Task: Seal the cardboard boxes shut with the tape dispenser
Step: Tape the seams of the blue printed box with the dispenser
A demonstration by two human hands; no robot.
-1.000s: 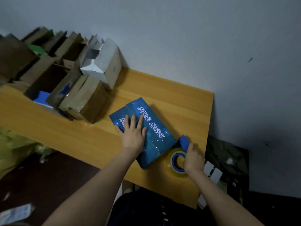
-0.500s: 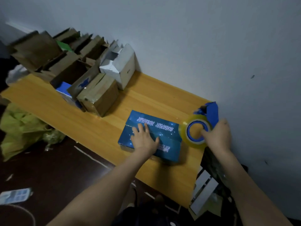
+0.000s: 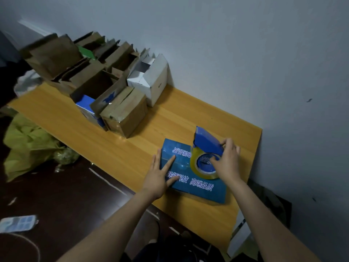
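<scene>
While the left hand (image 3: pixel 160 178) lies spread on the box (image 3: pixel 198 188), the right hand (image 3: pixel 228 159) pinches the part-hidden tape dispenser (image 3: pixel 205 143).

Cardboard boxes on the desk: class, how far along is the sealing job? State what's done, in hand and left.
Done: one closed brown box looks taped. In hand: the left hand presses flat on the blue box while the right hand grips the tape dispenser on its top. Left: this box, the open brown boxes behind and the white box, flaps up.
</scene>
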